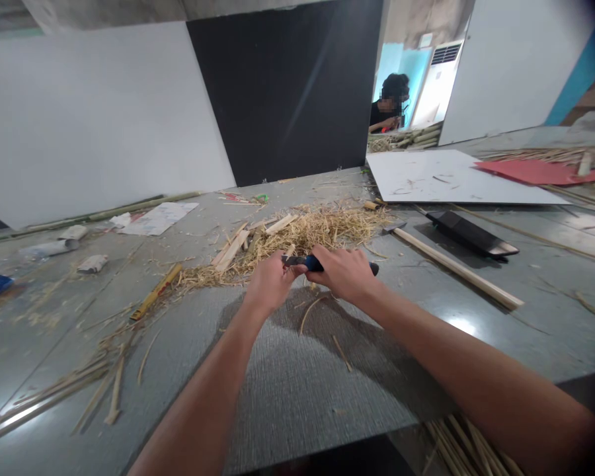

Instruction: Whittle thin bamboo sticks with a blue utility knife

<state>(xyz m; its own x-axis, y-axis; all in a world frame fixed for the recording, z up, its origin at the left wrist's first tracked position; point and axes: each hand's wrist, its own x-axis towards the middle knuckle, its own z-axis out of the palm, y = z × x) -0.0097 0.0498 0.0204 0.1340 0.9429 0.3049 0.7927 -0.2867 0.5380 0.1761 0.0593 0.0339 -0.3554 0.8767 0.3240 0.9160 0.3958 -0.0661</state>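
Note:
My right hand (344,270) is wrapped round the dark blue handle of a knife (314,263), whose butt sticks out on the right. The blade end points left, toward my left hand (272,277). The fingers of my left hand are pinched together beside the blade, on a small pale piece of wood (290,251) that shows just above them. Both hands are close together over the near edge of a heap of straw-like shavings (322,228). Light wooden strips (234,250) lie at the left of the heap.
A yellow tool (156,292) lies to the left, with thin strips (54,390) nearer. On the right are a long wooden stick (459,268), a black case (471,233), a white board (456,178) and a red sheet (535,172). A person (389,102) is beyond the panels.

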